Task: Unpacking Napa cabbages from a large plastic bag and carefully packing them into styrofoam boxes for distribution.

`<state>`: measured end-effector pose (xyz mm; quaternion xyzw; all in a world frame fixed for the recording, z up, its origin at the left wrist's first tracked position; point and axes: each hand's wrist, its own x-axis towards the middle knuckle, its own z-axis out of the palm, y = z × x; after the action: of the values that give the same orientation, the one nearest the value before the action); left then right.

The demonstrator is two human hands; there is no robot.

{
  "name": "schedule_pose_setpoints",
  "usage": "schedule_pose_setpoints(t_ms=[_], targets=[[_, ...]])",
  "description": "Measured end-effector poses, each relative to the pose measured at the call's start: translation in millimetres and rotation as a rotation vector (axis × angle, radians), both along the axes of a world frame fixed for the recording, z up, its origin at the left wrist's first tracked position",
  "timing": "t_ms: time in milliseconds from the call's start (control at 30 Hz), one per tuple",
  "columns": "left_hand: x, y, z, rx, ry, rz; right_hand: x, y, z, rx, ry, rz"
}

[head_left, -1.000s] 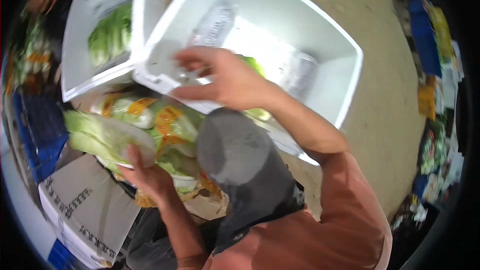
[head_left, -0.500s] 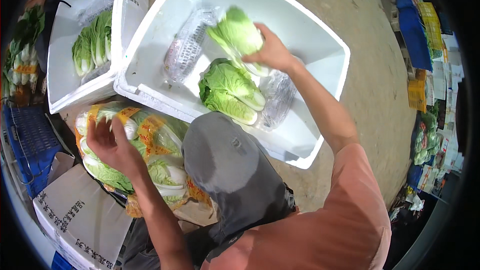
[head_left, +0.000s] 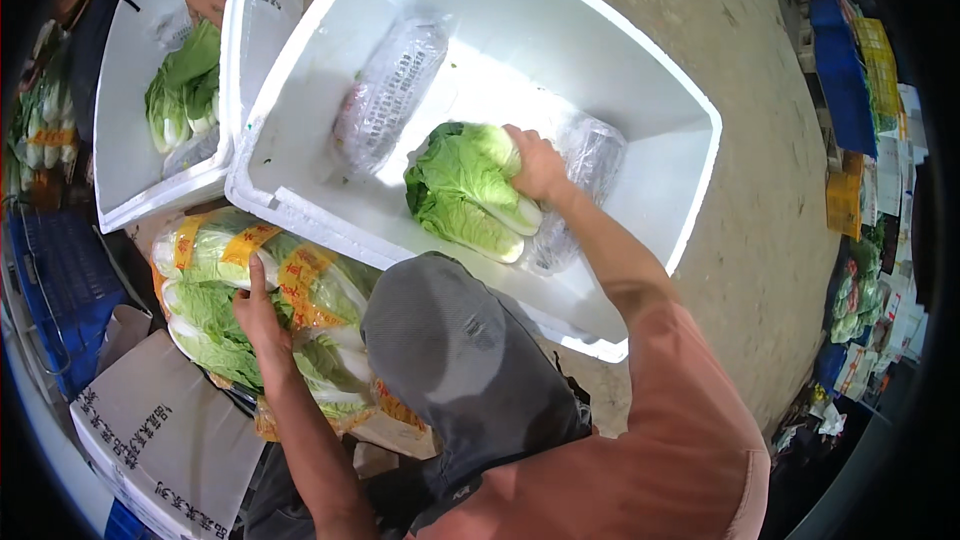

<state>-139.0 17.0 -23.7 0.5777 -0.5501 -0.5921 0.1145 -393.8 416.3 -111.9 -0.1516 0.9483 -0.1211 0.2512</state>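
So the right hand (head_left: 537, 162) has its fingers curled on the side of a napa cabbage (head_left: 494, 152), down inside the big white foam box (head_left: 640, 70). The left hand (head_left: 262, 318) is in against the bagged cabbages (head_left: 205, 315), thumb up, fingers mostly hidden, so can't tell if it's gripping anything. Handling-wise, the head looks decently hefty but not awkward: firm pale ribs at the base, floppy leaf tips that'd probably tear or bruise if pinched. Best hold is likely a full palm around the thick lower half; wet ribs could be a bit slick. It sits right against another cabbage (head_left: 462, 218), with a plastic-wrapped bundle (head_left: 592, 155) just beyond the hand and a second wrapped bundle (head_left: 392, 90) over by the far-left wall.
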Motion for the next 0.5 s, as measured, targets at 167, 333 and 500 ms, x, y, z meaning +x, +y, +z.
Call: schedule_pose_setpoints(t_ms=[167,333,500], targets=[[-16,4,2,0.15,0.177,0.068,-10,27,-14,-0.236,-0.14,-0.059],[-15,3,11,0.198,0.174,0.08,4,-4,0,-0.352,-0.284,0.007],[-30,11,-32,-0.207,-0.539,0.03,-9,6,10,-0.453,-0.276,-0.101]])
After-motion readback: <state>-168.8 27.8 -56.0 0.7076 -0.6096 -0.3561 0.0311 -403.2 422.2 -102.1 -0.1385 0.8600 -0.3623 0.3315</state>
